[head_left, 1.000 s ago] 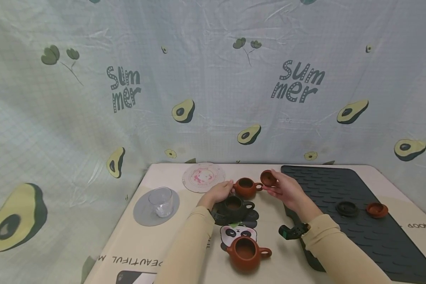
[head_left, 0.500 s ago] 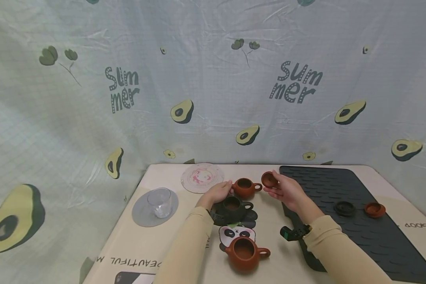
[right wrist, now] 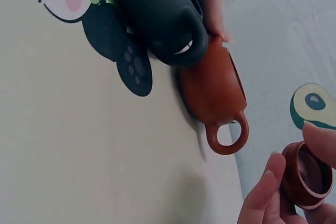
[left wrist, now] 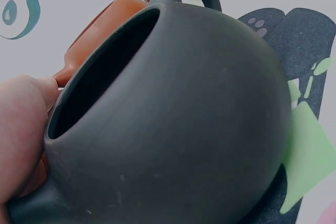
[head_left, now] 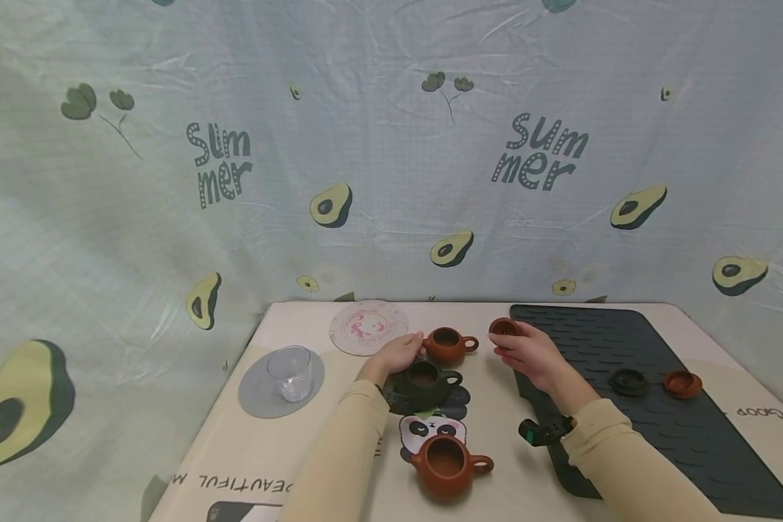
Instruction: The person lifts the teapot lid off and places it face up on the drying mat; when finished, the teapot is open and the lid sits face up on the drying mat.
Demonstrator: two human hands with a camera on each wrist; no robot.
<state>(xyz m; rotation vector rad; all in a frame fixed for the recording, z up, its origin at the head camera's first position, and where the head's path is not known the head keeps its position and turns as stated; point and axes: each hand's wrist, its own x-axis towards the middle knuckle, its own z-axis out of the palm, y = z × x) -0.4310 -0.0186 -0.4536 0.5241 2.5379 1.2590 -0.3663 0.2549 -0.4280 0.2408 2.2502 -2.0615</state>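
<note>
My left hand point(head_left: 398, 354) pinches the spout of the small red-brown clay teapot point(head_left: 446, 346) at the back, which stands lidless with its handle to the right. Right in front of it is a dark grey teapot point(head_left: 424, 384), also uncovered; its rounded body fills most of the left wrist view. My right hand point(head_left: 528, 353) holds a small red-brown teapot lid point(right wrist: 308, 174) between thumb and fingers, hollow side showing, just right of the back teapot's handle. Nearer me stands another red-brown teapot point(head_left: 445, 467), its mouth uncovered, over the printed panda.
A black ridged mat point(head_left: 678, 442) covers the table's right side, bearing a black lid point(head_left: 628, 382) and a red-brown lid point(head_left: 682, 384). To the left, a clear glass cup point(head_left: 290, 373) stands on a grey round coaster point(head_left: 254, 395). Behind lies a pink-patterned round mat point(head_left: 368, 328).
My right hand has drawn the lid a little to the right, away from the back teapot, and tilted it so its hollow side faces more upward. The left hand keeps its grip on the spout.
</note>
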